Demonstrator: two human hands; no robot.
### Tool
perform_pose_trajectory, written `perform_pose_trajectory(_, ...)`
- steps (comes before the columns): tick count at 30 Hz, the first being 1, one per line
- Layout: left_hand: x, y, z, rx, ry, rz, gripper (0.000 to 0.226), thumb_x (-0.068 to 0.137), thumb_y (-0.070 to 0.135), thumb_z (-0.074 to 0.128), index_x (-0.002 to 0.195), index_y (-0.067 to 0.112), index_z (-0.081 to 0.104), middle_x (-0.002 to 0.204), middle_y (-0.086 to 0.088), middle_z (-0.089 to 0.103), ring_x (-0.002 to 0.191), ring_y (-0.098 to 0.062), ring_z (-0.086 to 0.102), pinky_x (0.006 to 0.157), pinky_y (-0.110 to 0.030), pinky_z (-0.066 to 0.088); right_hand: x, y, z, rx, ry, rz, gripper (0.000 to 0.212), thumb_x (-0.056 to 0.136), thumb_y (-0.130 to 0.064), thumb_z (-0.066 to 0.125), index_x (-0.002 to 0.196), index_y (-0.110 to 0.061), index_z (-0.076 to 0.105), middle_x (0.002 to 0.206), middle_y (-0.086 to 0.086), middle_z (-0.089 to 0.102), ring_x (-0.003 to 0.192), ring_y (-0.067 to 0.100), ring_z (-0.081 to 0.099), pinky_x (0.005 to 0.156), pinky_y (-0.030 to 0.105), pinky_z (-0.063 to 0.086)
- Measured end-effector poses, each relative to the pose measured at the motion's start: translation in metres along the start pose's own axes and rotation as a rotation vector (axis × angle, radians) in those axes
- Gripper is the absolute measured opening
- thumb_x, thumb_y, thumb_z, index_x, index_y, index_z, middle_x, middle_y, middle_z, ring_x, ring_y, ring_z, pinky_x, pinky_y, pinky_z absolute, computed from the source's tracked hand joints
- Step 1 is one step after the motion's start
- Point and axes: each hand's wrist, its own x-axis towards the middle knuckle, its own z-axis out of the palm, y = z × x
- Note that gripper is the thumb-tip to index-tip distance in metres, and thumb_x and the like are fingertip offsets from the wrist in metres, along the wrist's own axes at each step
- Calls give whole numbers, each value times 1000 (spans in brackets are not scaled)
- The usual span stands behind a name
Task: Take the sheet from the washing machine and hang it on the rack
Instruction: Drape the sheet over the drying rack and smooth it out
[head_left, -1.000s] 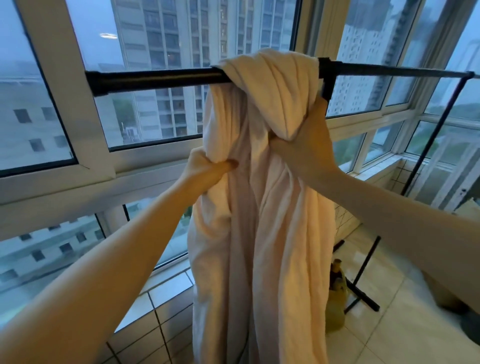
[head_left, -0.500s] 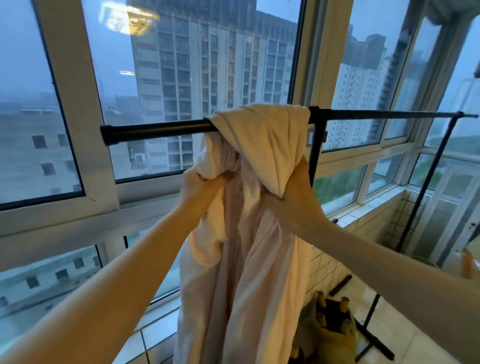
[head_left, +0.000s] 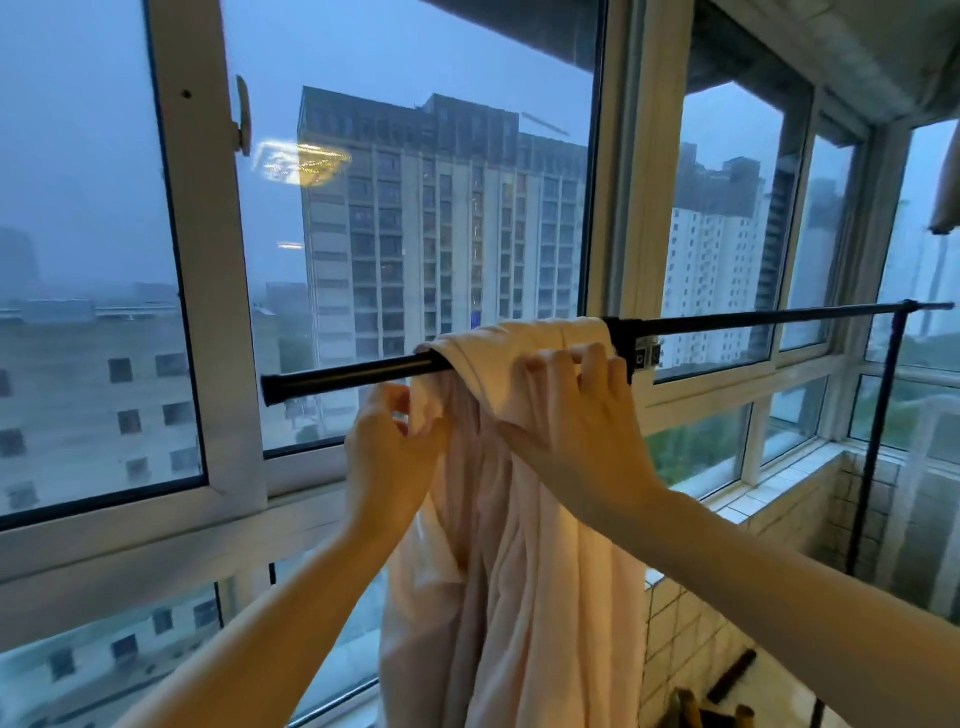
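One sheet (head_left: 519, 571), cream and bunched up, is draped over the single black rack (head_left: 353, 372) bar mid-frame, hanging down in folds. Two grips are counted: left grip (head_left: 389, 452) pinched on a fold under the bar, right grip (head_left: 571, 415) curled onto the top fold.

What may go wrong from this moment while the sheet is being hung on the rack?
1. The sheet hangs bunched in a narrow bundle over the rack bar; unless spread, it may dry poorly.
2. If the left hand and right hand release it, the long near side might drag it off.
3. Pulled rightward, it could snag on the bar's joint.
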Motion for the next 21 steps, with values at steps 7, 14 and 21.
perform_pose_trajectory(7, 25, -11, -3, -267, -117, -264, 33, 83, 24, 70, 67, -2, 58, 59, -9, 42, 57, -18, 39, 56, -30, 32, 37, -6, -14, 238, -32, -91, 7, 94, -27, 51, 95, -21, 55, 84, -7, 60, 73, 5, 58, 62, 19, 48)
perform_pose_trajectory(14, 46, -11, -5, -662, -274, -516, 35, 66, 28, 76, 90, 4, 66, 83, -16, 61, 76, -28, 57, 68, -38, 47, 78, 22, -32, 630, -192, 384, 12, 94, -19, 55, 98, -13, 65, 87, 1, 66, 77, 14, 63, 61, 20, 47)
perform_pose_trajectory(21, 79, 12, 26, -694, -263, -490, 13, 85, 21, 67, 77, 13, 72, 73, -6, 71, 69, -19, 67, 64, -31, 56, 124, 49, -34, 648, -201, 514, 22, 96, -21, 52, 99, -9, 70, 93, 8, 67, 89, 22, 63, 86, 37, 54)
